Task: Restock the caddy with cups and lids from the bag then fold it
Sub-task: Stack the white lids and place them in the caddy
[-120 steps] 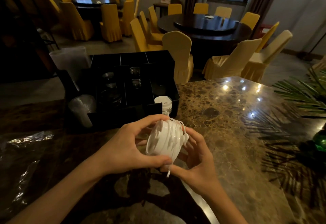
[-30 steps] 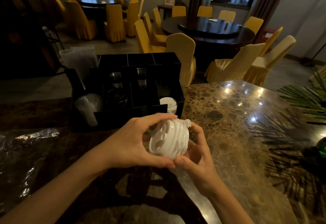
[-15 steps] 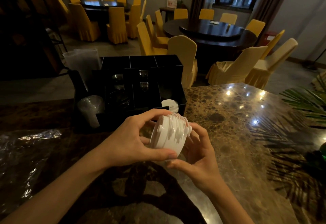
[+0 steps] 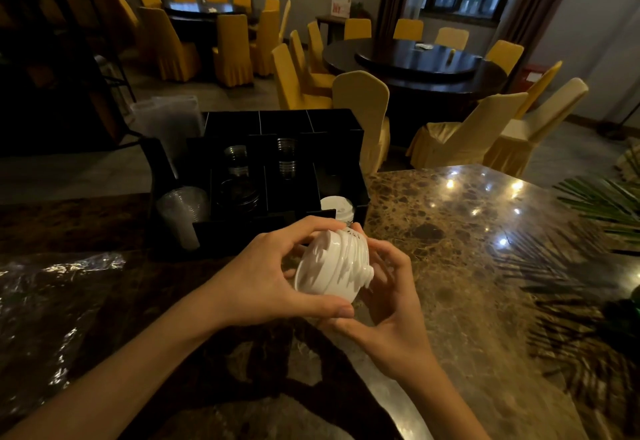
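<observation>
grip: both hands are wrapped around a nested stack of white plastic cup lids, held up off the table and tipped on its side, so the lids' faces point left and a bit toward the camera

left hand: fingers curled over the top of the stack, thumb pressed along the bottom edge, basically pinching it top and bottom

right hand: cupped under and behind the stack from the right, fingers loosely bent against the rims, fingertip meeting the left thumb underneath

lids: they sit a little fanned, not a perfectly tight stack

caddy: black divided plastic caddy just behind the hands on the table, a few compartments

in the caddy: another short pile of white lids in the front right slot, clear plastic cups stacked in the middle slots, a sleeve of frosted clear cups lying in the left side slot

bag: crinkly clear plastic bag spread flat on the table, well left of the hands

table: dark brown marbled stone tabletop, shiny with light spots

background: dim dining room, round dark tables with yellow-covered chairs
</observation>
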A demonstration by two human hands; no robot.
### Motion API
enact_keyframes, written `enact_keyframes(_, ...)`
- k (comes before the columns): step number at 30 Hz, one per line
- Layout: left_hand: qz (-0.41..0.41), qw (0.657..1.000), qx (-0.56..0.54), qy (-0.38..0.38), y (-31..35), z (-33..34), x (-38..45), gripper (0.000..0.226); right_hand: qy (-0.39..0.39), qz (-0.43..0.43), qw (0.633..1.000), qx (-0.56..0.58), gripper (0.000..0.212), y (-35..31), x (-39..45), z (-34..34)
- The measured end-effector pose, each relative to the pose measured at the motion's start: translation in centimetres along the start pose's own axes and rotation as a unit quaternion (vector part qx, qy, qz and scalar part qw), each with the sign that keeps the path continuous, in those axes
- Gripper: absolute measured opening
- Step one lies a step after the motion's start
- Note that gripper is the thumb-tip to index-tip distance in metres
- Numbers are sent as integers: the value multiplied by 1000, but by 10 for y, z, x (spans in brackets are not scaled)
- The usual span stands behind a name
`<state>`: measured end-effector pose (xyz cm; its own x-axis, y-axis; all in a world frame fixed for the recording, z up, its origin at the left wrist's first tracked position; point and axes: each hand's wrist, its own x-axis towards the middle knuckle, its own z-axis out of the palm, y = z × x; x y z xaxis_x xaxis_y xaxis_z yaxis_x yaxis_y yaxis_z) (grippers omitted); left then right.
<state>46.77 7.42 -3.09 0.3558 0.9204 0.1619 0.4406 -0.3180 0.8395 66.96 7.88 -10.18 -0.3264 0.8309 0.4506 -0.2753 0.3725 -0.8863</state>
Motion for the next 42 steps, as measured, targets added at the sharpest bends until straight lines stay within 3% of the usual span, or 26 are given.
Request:
enact_keyframes(5, 5, 998, 49, 27, -10, 1, -1, 87, -35, 51, 998, -23, 85, 1, -1, 1)
enact_keyframes(8, -9, 992, 115, 59, -19, -3, -2, 91, -57, 86, 995, -13, 70, 1, -3, -8)
enact_keyframes(12, 10, 983, 181, 28, -27, -1, -2, 91, -6, 225, 967, 118, 55, -5, 2, -6)
enact_keyframes(19, 28, 969, 243, -39, -37, 6, 5, 108, 57, 292, 954, 45, 33, -2, 12, 4)
enact_keyframes(23, -22, 991, 132, 4, -42, 1, 3, 111, 96, 309, 940, 105, 33, 4, 14, 2)
enact_keyframes(25, -73, 996, 15, 41, -44, -1, 3, 95, 112, 308, 936, 131, 36, 6, 16, -2)
enact_keyframes(28, -131, 974, -160, 87, -45, 0, 5, 60, 120, 301, 934, 148, 41, 7, 19, -5)
enact_keyframes(31, -165, 943, -260, 123, -47, 3, 11, 44, 124, 285, 942, 124, 51, 10, 26, -9)
enact_keyframes(37, -203, 929, -271, 149, -43, -4, 43, 34, 42, 175, 981, -76, 65, 12, 50, -36)
enact_keyframes(40, -220, 917, -301, 142, -39, -6, 60, 34, -42, 69, 962, -260, 82, 16, 65, -57)
enact_keyframes(42, -237, 898, -339, 148, -40, -2, 71, 42, -85, 21, 941, -327, 82, 18, 77, -69)
